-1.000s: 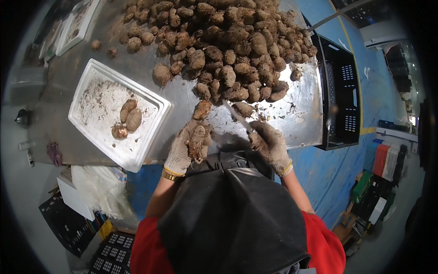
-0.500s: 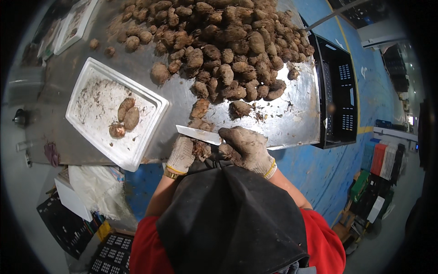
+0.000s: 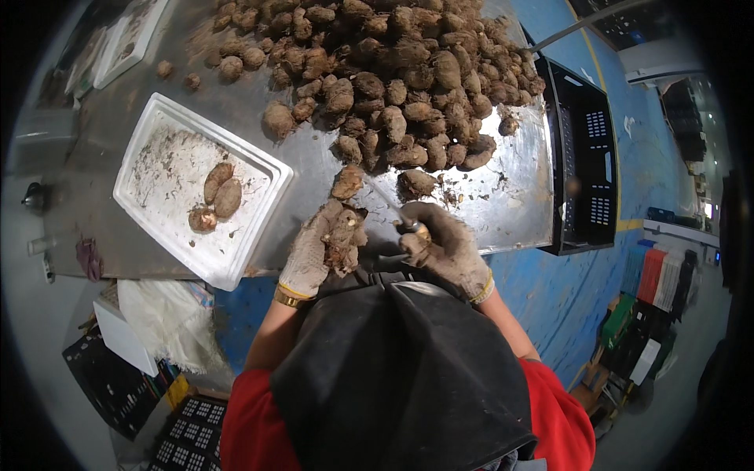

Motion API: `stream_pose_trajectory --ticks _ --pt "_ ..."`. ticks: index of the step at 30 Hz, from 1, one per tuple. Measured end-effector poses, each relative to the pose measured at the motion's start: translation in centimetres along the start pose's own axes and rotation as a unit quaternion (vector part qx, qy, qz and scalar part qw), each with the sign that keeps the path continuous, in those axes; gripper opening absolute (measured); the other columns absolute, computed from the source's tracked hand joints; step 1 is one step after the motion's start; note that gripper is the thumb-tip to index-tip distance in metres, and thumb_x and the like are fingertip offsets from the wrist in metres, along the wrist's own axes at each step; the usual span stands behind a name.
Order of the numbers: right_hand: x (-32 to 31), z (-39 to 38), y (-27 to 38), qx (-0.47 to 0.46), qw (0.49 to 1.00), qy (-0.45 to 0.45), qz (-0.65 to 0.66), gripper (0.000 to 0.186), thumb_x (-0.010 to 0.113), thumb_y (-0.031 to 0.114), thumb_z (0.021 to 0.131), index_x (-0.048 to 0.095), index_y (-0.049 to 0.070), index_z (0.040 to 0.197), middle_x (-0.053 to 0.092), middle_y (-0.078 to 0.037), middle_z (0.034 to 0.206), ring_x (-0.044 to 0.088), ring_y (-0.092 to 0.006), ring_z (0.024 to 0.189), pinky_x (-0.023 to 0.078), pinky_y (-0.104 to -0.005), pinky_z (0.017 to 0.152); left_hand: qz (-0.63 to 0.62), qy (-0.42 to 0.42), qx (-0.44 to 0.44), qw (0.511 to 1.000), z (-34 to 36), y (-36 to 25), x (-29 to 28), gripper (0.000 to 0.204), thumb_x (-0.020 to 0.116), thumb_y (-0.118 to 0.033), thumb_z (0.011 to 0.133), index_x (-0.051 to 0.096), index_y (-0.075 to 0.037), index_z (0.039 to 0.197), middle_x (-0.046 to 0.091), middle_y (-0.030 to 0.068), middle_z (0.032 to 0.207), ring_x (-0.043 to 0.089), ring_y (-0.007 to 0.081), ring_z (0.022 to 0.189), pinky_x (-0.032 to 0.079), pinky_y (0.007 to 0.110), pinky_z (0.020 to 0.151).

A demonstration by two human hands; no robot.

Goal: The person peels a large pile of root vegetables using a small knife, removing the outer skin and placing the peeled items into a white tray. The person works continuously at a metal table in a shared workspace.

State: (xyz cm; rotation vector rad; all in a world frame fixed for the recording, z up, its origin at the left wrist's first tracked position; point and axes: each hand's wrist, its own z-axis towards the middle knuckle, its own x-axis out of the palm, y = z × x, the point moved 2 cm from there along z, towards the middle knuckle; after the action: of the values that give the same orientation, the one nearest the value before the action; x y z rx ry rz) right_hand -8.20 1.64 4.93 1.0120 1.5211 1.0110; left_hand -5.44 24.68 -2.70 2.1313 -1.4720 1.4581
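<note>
My left hand point(image 3: 309, 248), in a dirty knit glove, is closed around a rough brown taro root point(image 3: 343, 238) in front of my apron. My right hand point(image 3: 449, 249), gloved too, grips a knife point(image 3: 385, 196) by its handle. The blade points up and left, seen nearly edge-on, and stands apart from the held root. Just beyond the left hand lies another taro point(image 3: 347, 181) with a pale orange patch. A large heap of hairy taros point(image 3: 400, 78) covers the far part of the metal table point(image 3: 514, 212).
A white foam tray point(image 3: 267, 196) left of my hands holds three taros and dirt crumbs. A second white tray point(image 3: 129, 47) stands at the far left. Beyond the table's right edge is a black crate point(image 3: 581, 157) on the blue floor. A white sack point(image 3: 169, 322) hangs at the lower left.
My right hand has moved right, away from the left hand. The knife blade, earlier lying across above the held taro, has swung to point up and left. The held taro now shows more fully.
</note>
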Motion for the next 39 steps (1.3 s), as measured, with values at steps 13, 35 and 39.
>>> stream_pose_trajectory --ticks 13,35,39 --pt "-0.7 0.7 -5.4 0.172 0.980 -0.084 -0.043 0.023 0.064 0.021 0.098 0.067 0.004 0.113 0.070 -0.003 0.080 0.066 -0.0119 0.069 0.052 -0.0260 0.061 0.189 -0.218 0.102 0.952 -1.4 0.7 2.3 0.038 0.045 -0.021 0.105 0.051 0.005 0.133 0.062 0.0169 0.120 0.063 0.0239 0.108 0.054 0.035 0.092" --pt "-1.6 -0.2 -4.2 0.158 0.963 -0.094 -0.198 0.027 0.065 0.029 0.097 0.068 0.003 0.102 0.067 -0.011 0.072 0.063 -0.0166 0.065 0.051 -0.0344 0.062 0.102 -0.224 0.257 0.935 -3.2 -0.1 2.9 0.027 0.050 -0.025 0.105 0.058 0.000 0.109 0.066 0.0102 0.087 0.064 0.0162 0.066 0.053 0.029 0.051" --pt "0.3 -0.6 -3.9 0.140 0.989 -0.055 0.008 0.027 0.064 0.025 0.099 0.065 0.001 0.111 0.067 -0.006 0.073 0.067 -0.0121 0.068 0.052 -0.0285 0.061 0.201 -0.194 0.247 0.928 -3.2 -1.6 2.5 0.028 0.050 -0.028 0.105 0.059 -0.002 0.110 0.067 0.0099 0.081 0.064 0.0165 0.058 0.052 0.028 0.046"
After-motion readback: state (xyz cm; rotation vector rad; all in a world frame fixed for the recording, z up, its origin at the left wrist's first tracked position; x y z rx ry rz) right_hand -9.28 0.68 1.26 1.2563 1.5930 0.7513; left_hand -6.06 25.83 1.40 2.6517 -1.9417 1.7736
